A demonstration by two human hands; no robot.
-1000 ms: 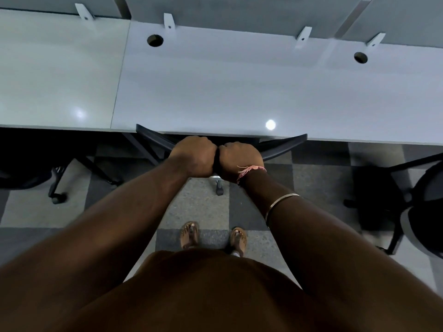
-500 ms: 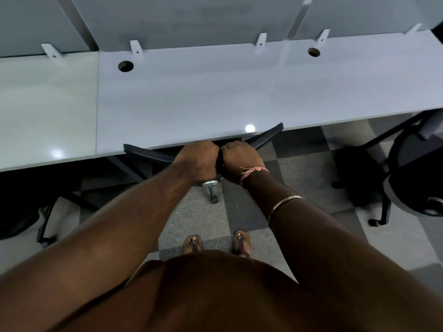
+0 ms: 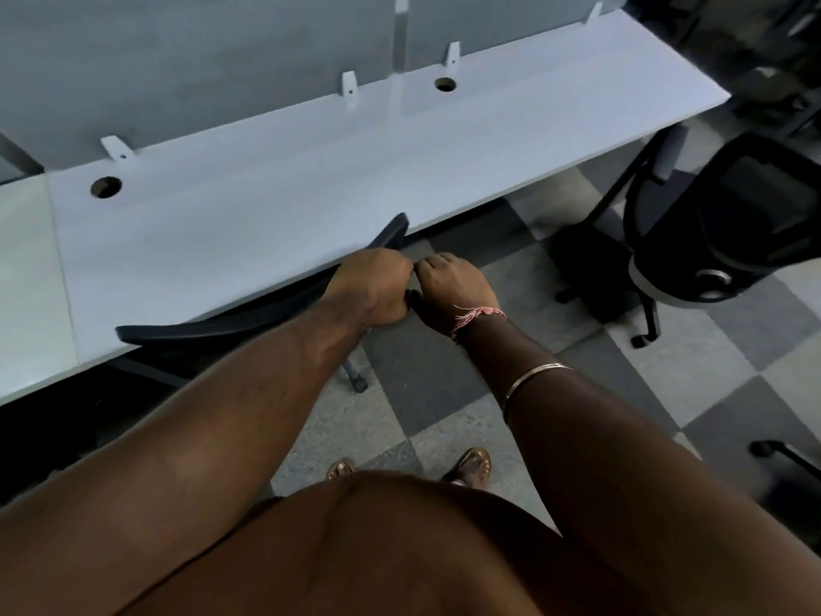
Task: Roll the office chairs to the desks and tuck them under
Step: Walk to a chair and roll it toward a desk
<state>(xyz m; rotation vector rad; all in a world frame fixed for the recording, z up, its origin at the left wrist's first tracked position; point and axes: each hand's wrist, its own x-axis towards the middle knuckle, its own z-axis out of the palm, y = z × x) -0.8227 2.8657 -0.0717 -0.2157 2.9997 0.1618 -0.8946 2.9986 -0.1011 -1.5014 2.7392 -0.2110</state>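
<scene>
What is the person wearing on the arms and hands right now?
Both forearms are bare, with no sleeves in view. The right arm carries a pink frayed thread band at the wrist and a thin metal bangle further up the forearm. The left hand and the right hand wear no gloves; no rings are discernible.

Both forearms are bare, with no sleeves showing. Just behind the right hand point(image 3: 453, 289), the wrist carries a pink thread band point(image 3: 477, 314) with frayed loose ends. Farther from the fingers, up the same forearm, sits a thin metal bangle point(image 3: 531, 380) with a pale shine. The left hand point(image 3: 373, 286) and its wrist wear nothing. A brown garment point(image 3: 377, 549) covers the torso. The feet wear open sandals point(image 3: 473, 466) with brownish, slightly glossy straps.
</scene>
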